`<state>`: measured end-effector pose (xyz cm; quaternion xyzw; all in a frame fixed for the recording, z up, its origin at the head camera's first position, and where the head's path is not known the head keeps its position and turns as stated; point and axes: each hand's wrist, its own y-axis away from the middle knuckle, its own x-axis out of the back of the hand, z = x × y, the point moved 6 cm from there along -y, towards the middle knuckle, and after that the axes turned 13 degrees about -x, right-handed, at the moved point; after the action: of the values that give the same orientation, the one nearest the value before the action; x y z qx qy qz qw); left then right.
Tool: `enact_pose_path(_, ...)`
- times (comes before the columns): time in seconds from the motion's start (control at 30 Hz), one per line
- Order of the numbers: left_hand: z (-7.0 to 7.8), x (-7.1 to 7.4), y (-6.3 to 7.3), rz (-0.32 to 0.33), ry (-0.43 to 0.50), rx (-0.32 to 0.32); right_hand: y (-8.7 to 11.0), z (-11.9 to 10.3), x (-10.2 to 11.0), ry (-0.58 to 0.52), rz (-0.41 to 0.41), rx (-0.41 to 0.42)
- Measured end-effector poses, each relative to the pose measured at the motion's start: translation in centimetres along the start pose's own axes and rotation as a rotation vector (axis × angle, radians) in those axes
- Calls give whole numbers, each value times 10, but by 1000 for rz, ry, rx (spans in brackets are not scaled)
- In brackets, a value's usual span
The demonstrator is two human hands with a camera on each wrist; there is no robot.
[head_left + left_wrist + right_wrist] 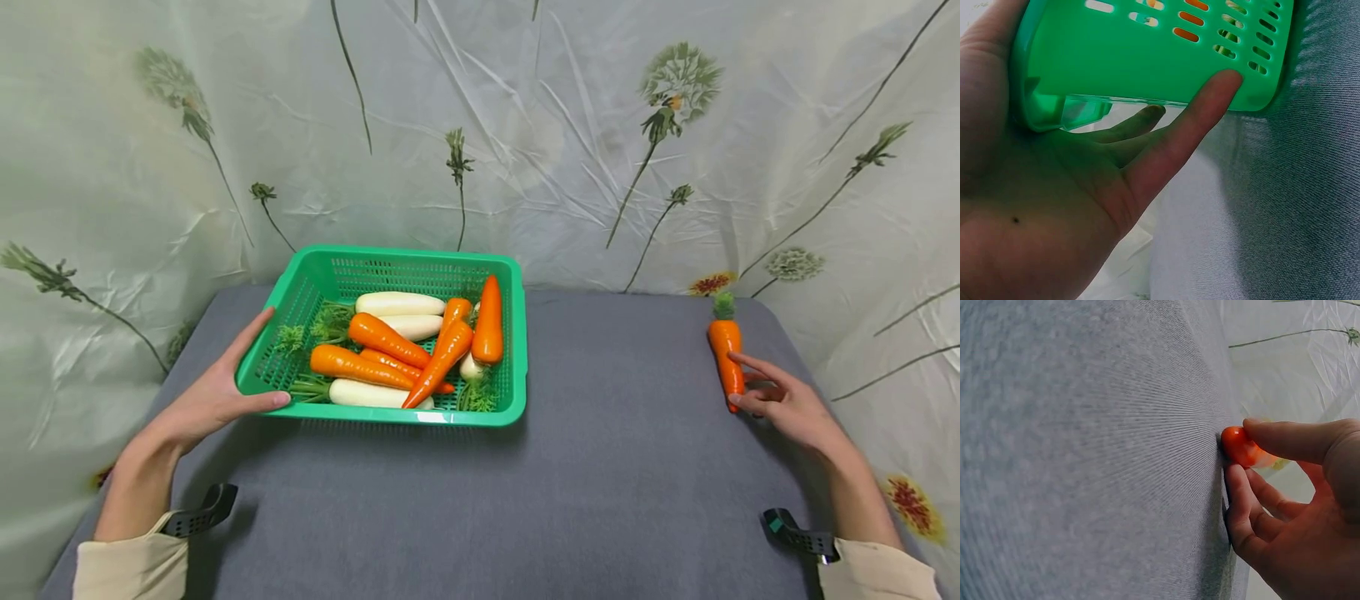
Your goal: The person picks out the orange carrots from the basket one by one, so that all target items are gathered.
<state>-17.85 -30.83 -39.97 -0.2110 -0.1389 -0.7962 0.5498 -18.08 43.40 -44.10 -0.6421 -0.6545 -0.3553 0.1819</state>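
Cloth point(600, 500), grey, lies before a flowered curtain point(300, 108); on it I count one carrot point(724, 354) at right and one basket point(427, 252) showing six carrots point(489, 325) and four radishes point(400, 303). My left hand point(213, 392) spreads wide against the basket's left end; my right hand point(791, 408) pinches the lone carrot.

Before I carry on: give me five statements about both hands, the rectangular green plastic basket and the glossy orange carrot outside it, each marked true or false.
1. The right hand pinches the glossy, tapered orange carrot. True.
2. That carrot's leafy green top points toward the person. False: it points away.
3. The left hand touches the rectangular green plastic basket. True.
4. Nothing white lies in the basket. False: long white radishes lie among other orange carrots.
5. The basket stands on the person's left of the pinched carrot. True.
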Motion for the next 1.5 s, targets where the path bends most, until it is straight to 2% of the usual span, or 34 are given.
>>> enact_pose_path(0.33,1,1,-1,10,-11,-14,-2,-4,5,27,16,30)
enact_pose_path(0.53,1,0,1,5,-14,-10,-4,1,4,14,30,-4)
enact_pose_path(0.8,0,1,2,8,-23,-10,2,-9,8,-30,190,-15)
enact_pose_path(0.9,0,2,3,11,-30,-9,3,-18,4,-34,211,-36)
enact_pose_path(1.03,0,2,2,9,-34,-8,3,-31,-1,-42,210,-38)
enact_pose_path(1.5,2,0,0,7,10,-15,0,-69,-22,-93,136,57)
